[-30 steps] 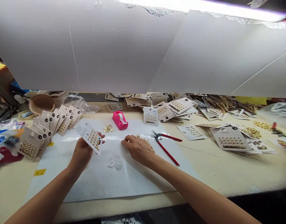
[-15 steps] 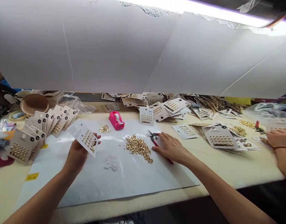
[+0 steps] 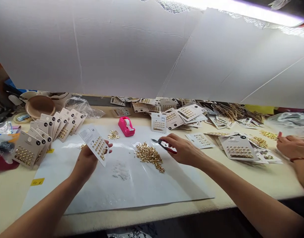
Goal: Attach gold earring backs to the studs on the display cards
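My left hand (image 3: 88, 162) grips a white earring card (image 3: 96, 145) from behind, tilted, with rows of small gold pieces facing up. My right hand (image 3: 183, 148) is closed around small red-handled pliers (image 3: 161, 144), their dark jaws pointing left above the sheet. Just below the jaws lies a heap of small gold pieces (image 3: 149, 156). A scatter of tiny clear or white bits (image 3: 120, 171) sits to its left. Behind them are a few gold rings (image 3: 113, 134) and a pink tape dispenser (image 3: 126, 126).
Fanned earring cards (image 3: 27, 148) stand at the left, near a brown bowl (image 3: 40, 106). More cards (image 3: 186, 114) are piled along the back, with another stack (image 3: 238, 147) at the right. A co-worker's hand (image 3: 293, 147) is at the far right. A white panel (image 3: 132, 49) overhangs the table.
My right hand has gone from lying over the pliers to lifting them off the sheet. The co-worker's hand has shifted left to a red-tipped thing. The view has moved slightly.
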Action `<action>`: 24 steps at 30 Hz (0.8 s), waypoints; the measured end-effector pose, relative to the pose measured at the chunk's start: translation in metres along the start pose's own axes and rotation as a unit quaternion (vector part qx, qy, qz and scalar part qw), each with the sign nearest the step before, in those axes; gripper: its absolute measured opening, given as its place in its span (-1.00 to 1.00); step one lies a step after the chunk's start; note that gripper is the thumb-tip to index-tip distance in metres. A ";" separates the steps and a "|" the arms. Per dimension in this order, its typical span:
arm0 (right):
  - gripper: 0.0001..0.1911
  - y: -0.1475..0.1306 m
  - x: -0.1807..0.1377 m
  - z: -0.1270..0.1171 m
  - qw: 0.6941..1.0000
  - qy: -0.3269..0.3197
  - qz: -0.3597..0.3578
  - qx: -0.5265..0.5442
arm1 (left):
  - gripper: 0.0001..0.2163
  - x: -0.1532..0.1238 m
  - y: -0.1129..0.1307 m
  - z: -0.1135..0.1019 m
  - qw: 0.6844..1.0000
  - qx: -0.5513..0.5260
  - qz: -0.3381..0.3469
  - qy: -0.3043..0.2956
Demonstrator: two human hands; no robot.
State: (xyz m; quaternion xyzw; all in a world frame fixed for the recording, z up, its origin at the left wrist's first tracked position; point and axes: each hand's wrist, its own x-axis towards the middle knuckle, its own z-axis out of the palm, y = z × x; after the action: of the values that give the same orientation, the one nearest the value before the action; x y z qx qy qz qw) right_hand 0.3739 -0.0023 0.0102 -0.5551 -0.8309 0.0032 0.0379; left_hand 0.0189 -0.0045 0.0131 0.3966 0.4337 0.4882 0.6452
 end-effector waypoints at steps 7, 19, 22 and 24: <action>-0.46 -0.041 0.035 -0.020 0.985 -0.085 -0.138 -0.057 | -0.73 -0.001 0.002 0.001 0.999 0.006 -0.012 -0.029; -0.49 -0.046 0.041 -0.012 0.980 -0.101 -0.157 -0.072 | -0.73 -0.001 0.004 0.006 1.000 -0.002 -0.006 -0.029; -0.50 -0.048 0.042 -0.010 0.980 -0.102 -0.155 -0.069 | -0.72 -0.001 0.003 0.005 1.000 -0.006 -0.009 -0.023; -0.52 -0.049 0.042 -0.010 0.980 -0.108 -0.152 -0.069 | -0.73 -0.001 0.001 0.004 1.000 -0.013 -0.003 -0.026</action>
State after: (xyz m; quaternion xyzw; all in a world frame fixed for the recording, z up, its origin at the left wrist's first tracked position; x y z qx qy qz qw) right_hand 0.3137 0.0176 0.0250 -0.4203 -0.9029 -0.0005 -0.0905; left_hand 0.0225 -0.0053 0.0157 0.3996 0.4111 0.4814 0.6630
